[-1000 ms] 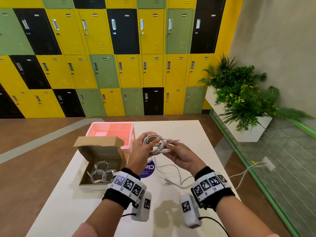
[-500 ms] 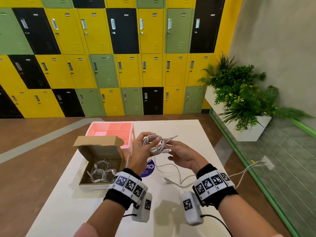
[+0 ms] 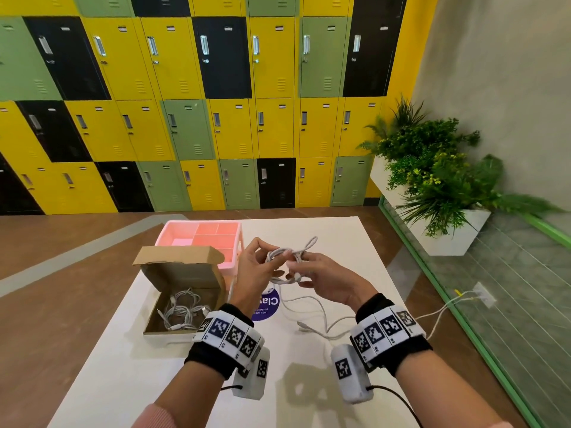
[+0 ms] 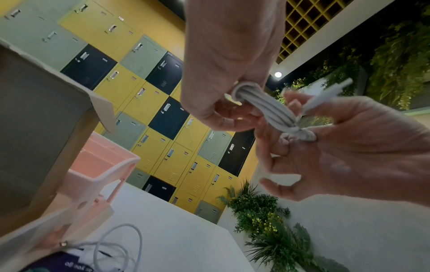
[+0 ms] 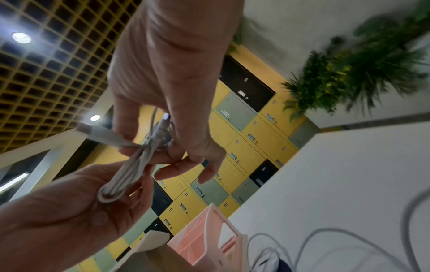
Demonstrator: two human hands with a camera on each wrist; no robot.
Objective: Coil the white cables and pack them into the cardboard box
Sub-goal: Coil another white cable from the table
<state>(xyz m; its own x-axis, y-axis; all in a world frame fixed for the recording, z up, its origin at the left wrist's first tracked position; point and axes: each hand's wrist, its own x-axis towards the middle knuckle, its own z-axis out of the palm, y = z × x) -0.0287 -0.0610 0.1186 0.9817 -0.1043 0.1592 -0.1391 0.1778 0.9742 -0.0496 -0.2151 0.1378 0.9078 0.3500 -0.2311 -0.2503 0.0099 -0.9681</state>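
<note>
The coiled white cable point(image 3: 289, 261) is held in the air above the worktop point(image 3: 324, 236), between both hands, just beyond the purple sticker point(image 3: 268, 304). It is a flattened bundle of several loops; in the left wrist view its long axis runs from the left hand point(image 3: 253, 273) down and across to the right hand point(image 3: 327, 279). One loop end sits tucked in the left fingers point(image 4: 216, 117), which are curled around the bundle. The right fingers point(image 5: 179, 143) pinch the other end, where the tail crosses the loops, and the plug end point(image 5: 93, 130) sticks out past the wrap, pointing away from the person in the head view.

The step in hand looks like wrapping the tail around the middle of the bundle. To do it well, the left grip should hold the loops flat and stacked so none springs out, while the right hand draws the tail snug across the long axis, not along it, and tucks the plug under a turn.

The cardboard box point(image 3: 154, 322) stands open to the left with coiled cables point(image 3: 182, 310) already inside, near the pink tray point(image 3: 173, 233). A loose cable point(image 3: 312, 316) lies uncoiled on the worktop below the hands.
</note>
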